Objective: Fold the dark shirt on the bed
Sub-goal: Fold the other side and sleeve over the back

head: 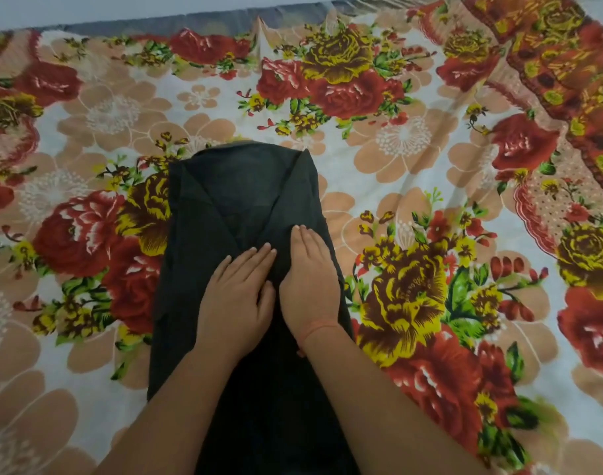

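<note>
The dark shirt (224,200) lies on the bed as a long narrow strip, both sides folded in toward its middle, its far end rounded and its near end running out of view at the bottom. My left hand (236,296) lies flat on the shirt's middle, fingers straight and pointing away from me. Right beside it, my right hand (308,279) presses flat on the folded right side, a thin thread band on its wrist. The two hands touch at the thumbs.
A bedsheet (413,159) with large red, yellow and tan flowers covers the whole bed. A second patterned cloth (550,63) in red and yellow lies across the far right corner. The bed's far edge (121,24) runs along the top.
</note>
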